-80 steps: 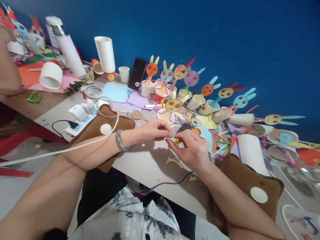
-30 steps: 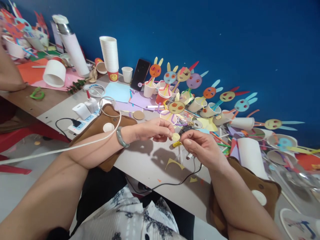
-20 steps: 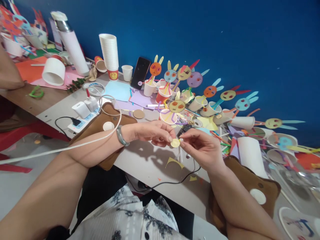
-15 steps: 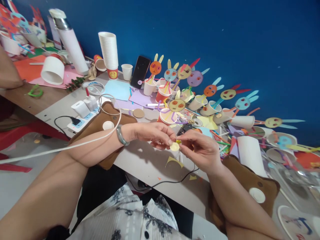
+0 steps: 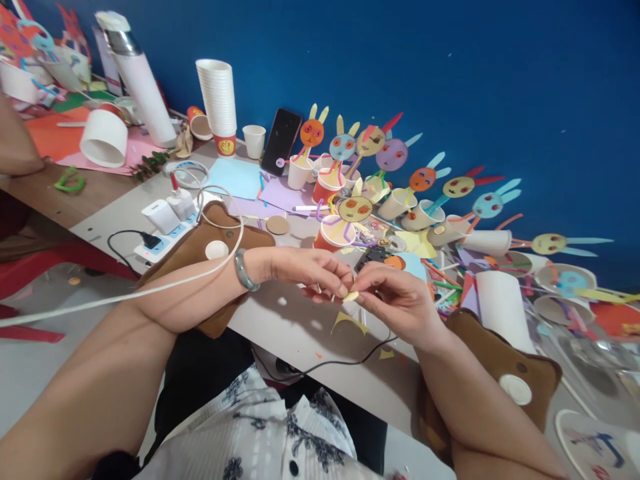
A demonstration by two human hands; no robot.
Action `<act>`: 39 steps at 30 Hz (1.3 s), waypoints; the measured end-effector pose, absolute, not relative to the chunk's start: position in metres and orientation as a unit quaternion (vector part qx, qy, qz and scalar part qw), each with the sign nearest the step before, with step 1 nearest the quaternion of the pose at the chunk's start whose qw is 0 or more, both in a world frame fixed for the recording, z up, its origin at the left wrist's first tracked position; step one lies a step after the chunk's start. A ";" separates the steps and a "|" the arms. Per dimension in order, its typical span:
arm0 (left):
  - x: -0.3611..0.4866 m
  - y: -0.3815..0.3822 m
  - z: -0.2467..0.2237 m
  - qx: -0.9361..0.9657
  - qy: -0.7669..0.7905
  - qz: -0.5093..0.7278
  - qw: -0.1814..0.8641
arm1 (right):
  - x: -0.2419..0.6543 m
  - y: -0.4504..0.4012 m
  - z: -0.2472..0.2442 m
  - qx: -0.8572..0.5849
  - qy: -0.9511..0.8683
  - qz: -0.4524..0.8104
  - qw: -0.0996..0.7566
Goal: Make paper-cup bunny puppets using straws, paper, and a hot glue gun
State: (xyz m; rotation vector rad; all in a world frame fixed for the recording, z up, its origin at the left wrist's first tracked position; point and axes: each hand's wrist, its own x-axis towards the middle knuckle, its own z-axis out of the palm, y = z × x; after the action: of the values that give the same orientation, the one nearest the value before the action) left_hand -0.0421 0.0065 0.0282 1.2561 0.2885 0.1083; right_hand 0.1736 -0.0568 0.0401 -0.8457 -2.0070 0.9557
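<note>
Head view. Small round pale-yellow paper piece (image 5: 351,296): centre of the frame, above the worktop (image 5: 295,333), tilted, between the two hands. Left hand (image 5: 320,275), grey-green bangle (image 5: 246,270) at the wrist: grip pinched closed on the piece, thumb against it. Right hand (image 5: 395,297): grip likewise pinched nearly closed, fingertips at the piece's opposite edge. Below the hands: yellow paper offcut (image 5: 349,325), flat; black cable (image 5: 340,363). Behind them: white paper cup with a round yellow rabbit face (image 5: 355,209); further rabbit-faced paper cups in a row to the right. Upper left: tall stack of white paper cups (image 5: 217,100), upright; beside it, single white paper cup (image 5: 254,141); black smartphone (image 5: 281,142), leaning on the blue wall (image 5: 400,53).
</note>
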 end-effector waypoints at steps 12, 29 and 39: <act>-0.042 0.007 0.034 0.662 0.222 0.284 0.657 | 0.174 -0.049 0.038 -0.499 -0.644 0.441 0.376; -0.037 0.003 0.029 0.693 0.231 0.306 0.611 | 0.167 -0.049 0.029 -0.476 -0.670 0.414 0.392; -0.037 0.002 0.026 0.657 0.254 0.354 0.616 | 0.163 -0.053 0.032 -0.498 -0.600 0.415 0.469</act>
State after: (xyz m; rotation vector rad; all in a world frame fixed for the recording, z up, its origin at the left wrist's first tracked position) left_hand -0.0366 0.0018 0.0263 1.5126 0.5840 0.8151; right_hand 0.1629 -0.0526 0.0317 -1.2220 -1.4709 1.0175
